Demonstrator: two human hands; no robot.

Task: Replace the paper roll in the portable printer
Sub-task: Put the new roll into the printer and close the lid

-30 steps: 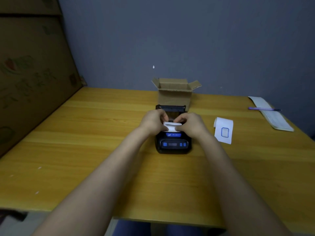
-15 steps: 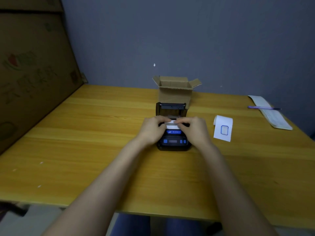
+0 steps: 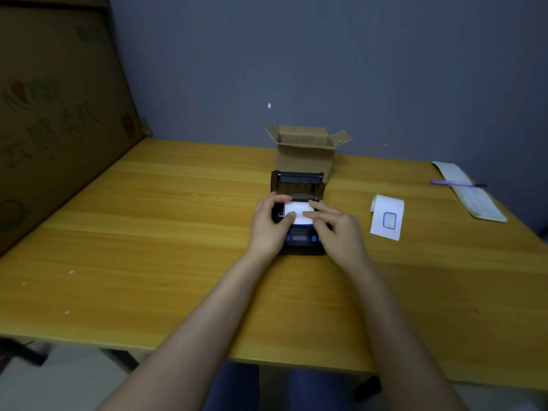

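A small black portable printer [image 3: 300, 245] with blue buttons sits mid-table, its lid [image 3: 298, 181] standing open at the back. A white paper roll [image 3: 297, 209] lies in the open compartment. My left hand [image 3: 268, 225] grips the printer's left side, thumb resting on the paper. My right hand [image 3: 336, 225] covers the right side, its fingertips pressing on the paper. A second white paper roll [image 3: 387, 216], partly unrolled and showing a blue rectangle, lies on the table to the right.
An open cardboard box [image 3: 305, 152] stands right behind the printer. A notepad [image 3: 471, 197] with a purple pen [image 3: 456, 183] lies at the far right. A big cardboard sheet [image 3: 53, 114] leans along the left. The wooden table [image 3: 148, 232] ends near me.
The paper now lies lower and flatter in the compartment. Both hands shifted slightly, with fingers spreading over the paper; the camera view dropped a little.
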